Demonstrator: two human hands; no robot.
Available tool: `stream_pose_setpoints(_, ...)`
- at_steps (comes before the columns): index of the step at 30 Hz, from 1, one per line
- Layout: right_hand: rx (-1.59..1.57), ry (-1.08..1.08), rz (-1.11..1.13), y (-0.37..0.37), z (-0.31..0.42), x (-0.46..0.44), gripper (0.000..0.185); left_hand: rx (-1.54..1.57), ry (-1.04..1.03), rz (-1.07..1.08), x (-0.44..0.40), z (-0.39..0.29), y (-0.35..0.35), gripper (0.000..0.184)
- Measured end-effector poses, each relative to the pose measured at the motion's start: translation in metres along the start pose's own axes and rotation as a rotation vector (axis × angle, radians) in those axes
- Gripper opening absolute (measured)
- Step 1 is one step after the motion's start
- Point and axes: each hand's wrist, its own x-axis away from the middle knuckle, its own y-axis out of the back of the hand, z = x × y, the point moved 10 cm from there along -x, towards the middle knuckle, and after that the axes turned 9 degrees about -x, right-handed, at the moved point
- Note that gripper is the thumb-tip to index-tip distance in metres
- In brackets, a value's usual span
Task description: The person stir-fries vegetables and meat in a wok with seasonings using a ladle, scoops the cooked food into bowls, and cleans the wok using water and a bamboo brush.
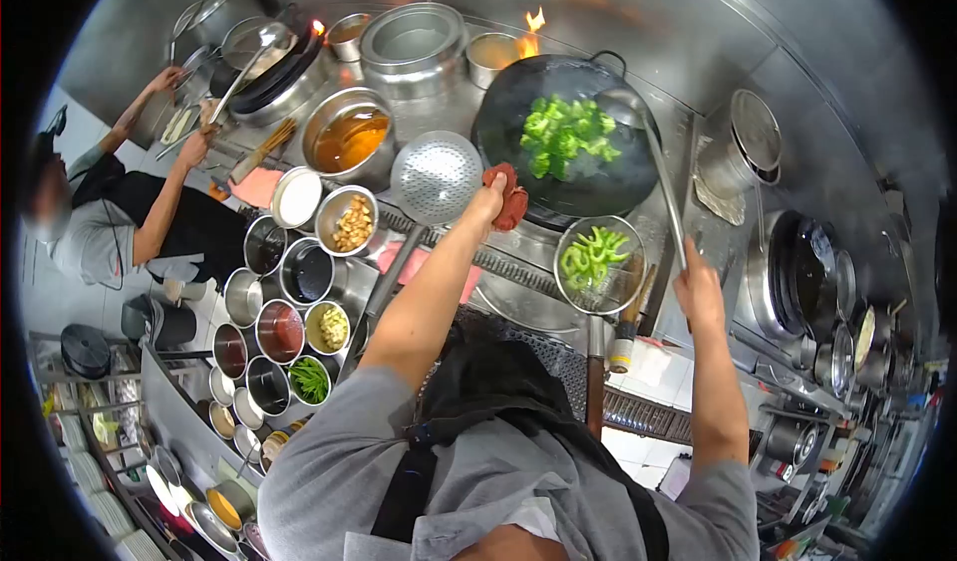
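A large black wok (508, 113) on the stove holds bright green leafy vegetables (566, 138). My left hand (490, 198) grips a folded red cloth (510, 202) at the wok's near left edge. In my right hand (698, 290) is the long handle of a metal ladle (623, 109), whose bowl rests inside the wok, right of the greens. Just below the wok sits a wire strainer (638, 280) with sliced green peppers (595, 254) in it. A perforated metal skimmer (437, 177) lies left of the wok, beside my left hand.
Flames (533, 33) rise behind the wok. A pot of orange liquid (349, 140) and several seasoning bowls (280, 330) stand at left. A co-worker (110, 217) works at another wok at far left. More pans (797, 272) are at right.
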Motion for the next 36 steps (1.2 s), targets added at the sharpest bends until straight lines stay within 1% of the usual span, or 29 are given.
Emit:
stream_pose_setpoints(1,0.005,-0.011,-0.008,0.007,-0.005,0.018,0.067,-0.006,0.001,0.013,-0.014,0.004,-0.011,0.023)
stream_pose_setpoints(3,-0.006,-0.055,0.057,0.010,-0.010,0.053,0.070,-0.097,0.106,0.116,-0.032,0.027,-0.031,0.020)
stream_pose_setpoints(4,-0.006,-0.068,0.050,0.017,-0.012,0.065,0.070,-0.176,0.041,0.129,-0.033,0.023,-0.032,0.015)
stream_pose_setpoints(5,-0.006,-0.069,0.107,0.017,-0.010,0.077,0.071,-0.188,0.044,0.140,-0.033,0.027,-0.035,0.015)
stream_pose_setpoints(6,-0.007,-0.072,0.167,0.018,-0.005,0.092,0.072,-0.082,0.039,0.143,-0.035,0.033,-0.035,0.016)
stream_pose_setpoints(7,-0.008,-0.088,0.172,0.031,0.005,0.110,0.072,0.029,0.039,0.143,-0.032,0.041,-0.033,0.018)
stream_pose_setpoints(8,0.024,-0.095,0.224,0.045,0.018,0.125,0.069,0.067,-0.071,0.056,0.007,0.024,-0.037,0.021)
stream_pose_setpoints(9,0.059,-0.096,0.260,0.058,0.031,0.130,0.067,0.039,-0.065,0.112,0.039,0.017,-0.043,0.020)
stream_pose_setpoints(10,-0.010,-0.113,0.289,0.071,0.040,0.136,0.066,0.130,-0.076,0.047,0.081,0.000,-0.045,0.019)
stream_pose_setpoints(12,-0.123,-0.165,0.368,0.076,0.053,0.143,0.063,0.275,-0.060,0.084,0.098,0.007,-0.041,0.017)
stream_pose_setpoints(13,-0.126,-0.219,0.461,0.062,0.052,0.136,0.062,0.326,-0.064,0.195,0.091,-0.002,-0.042,0.017)
stream_pose_setpoints(14,-0.165,-0.211,0.442,0.047,0.059,0.121,0.061,0.206,0.010,0.097,0.077,-0.003,-0.038,0.016)
stream_pose_setpoints(15,-0.199,-0.202,0.417,0.030,0.063,0.106,0.059,0.186,0.042,0.131,0.063,-0.003,-0.040,0.016)
stream_pose_setpoints(17,-0.103,-0.192,0.373,-0.006,0.065,0.081,0.058,0.062,0.134,0.120,0.038,0.020,-0.030,0.016)
stream_pose_setpoints(18,-0.091,-0.148,0.290,-0.023,0.063,0.072,0.059,0.052,0.148,0.125,0.033,0.034,-0.020,0.016)
stream_pose_setpoints(19,-0.081,-0.113,0.208,-0.037,0.062,0.071,0.060,0.079,0.120,0.127,0.030,0.046,-0.008,0.019)
stream_pose_setpoints(21,0.002,-0.164,0.083,-0.053,0.068,0.078,0.063,0.168,0.056,0.141,0.040,0.079,0.017,0.024)
stream_pose_setpoints(22,0.017,-0.219,0.090,-0.051,0.079,0.089,0.063,0.241,-0.003,0.150,0.064,0.096,0.034,0.026)
stream_pose_setpoints(24,-0.038,-0.179,0.063,-0.026,0.102,0.112,0.063,0.240,0.020,0.104,0.116,0.072,0.038,0.024)
stream_pose_setpoints(25,-0.089,-0.144,0.087,-0.012,0.107,0.129,0.064,0.240,0.031,0.081,0.143,0.061,0.040,0.023)
stream_pose_setpoints(27,-0.109,-0.281,0.237,0.009,0.107,0.157,0.065,0.327,0.011,0.173,0.127,0.027,0.026,0.019)
stream_pose_setpoints(28,-0.104,-0.270,0.228,0.020,0.107,0.158,0.065,0.265,0.076,0.230,0.113,0.015,0.011,0.015)
stream_pose_setpoints(29,-0.147,-0.289,0.255,0.026,0.105,0.160,0.064,0.255,0.062,0.167,0.097,0.005,0.001,0.013)
stream_pose_setpoints(30,-0.193,-0.311,0.284,0.027,0.105,0.161,0.063,0.202,-0.047,0.272,0.085,-0.012,-0.012,0.012)
stream_pose_setpoints(31,-0.193,-0.309,0.279,0.023,0.103,0.155,0.063,0.172,0.037,0.215,0.079,-0.014,-0.018,0.011)
stream_pose_setpoints(33,-0.213,-0.253,0.234,0.001,0.093,0.128,0.064,0.049,0.118,0.302,0.046,-0.001,-0.025,0.015)
stream_pose_setpoints(34,-0.130,-0.210,0.212,-0.016,0.088,0.113,0.065,0.038,0.119,0.310,0.034,0.012,-0.022,0.015)
stream_pose_setpoints(35,-0.044,-0.172,0.194,-0.035,0.085,0.106,0.065,0.085,0.105,0.257,0.023,0.027,-0.017,0.012)
stream_pose_setpoints(36,-0.032,-0.179,0.177,-0.055,0.079,0.107,0.065,0.135,0.090,0.204,0.011,0.040,-0.012,0.009)
